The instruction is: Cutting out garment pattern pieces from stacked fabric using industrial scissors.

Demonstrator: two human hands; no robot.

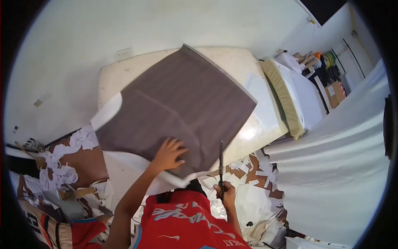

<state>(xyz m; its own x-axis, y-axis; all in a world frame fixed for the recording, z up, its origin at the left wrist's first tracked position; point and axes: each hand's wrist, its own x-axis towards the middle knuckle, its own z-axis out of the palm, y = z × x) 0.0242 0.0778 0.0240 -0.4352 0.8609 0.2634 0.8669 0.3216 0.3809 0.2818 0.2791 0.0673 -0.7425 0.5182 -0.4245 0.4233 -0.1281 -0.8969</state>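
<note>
A dark grey-brown sheet of material (182, 99) lies slanted on a pale worktable (114, 76), with white layers (107, 111) showing along its left and lower edges. My left hand (169, 154) rests on the dark sheet near its lower edge, fingers spread. In my right hand (224, 191) is a pair of long dark scissors (221, 164), held upright just off the table's front edge, to the right of the sheet's lower corner, blades pointing away from me. Whether the blades touch the material I cannot tell.
A pale padded slab (296, 97) sits at the table's right, beside stacked boxes and goods (333, 91). A white curtain (327, 174) hangs at right. White scraps (244, 174) and bunched fabric (66, 174) litter the floor; garments (54, 224) lie lower left. A wall is behind.
</note>
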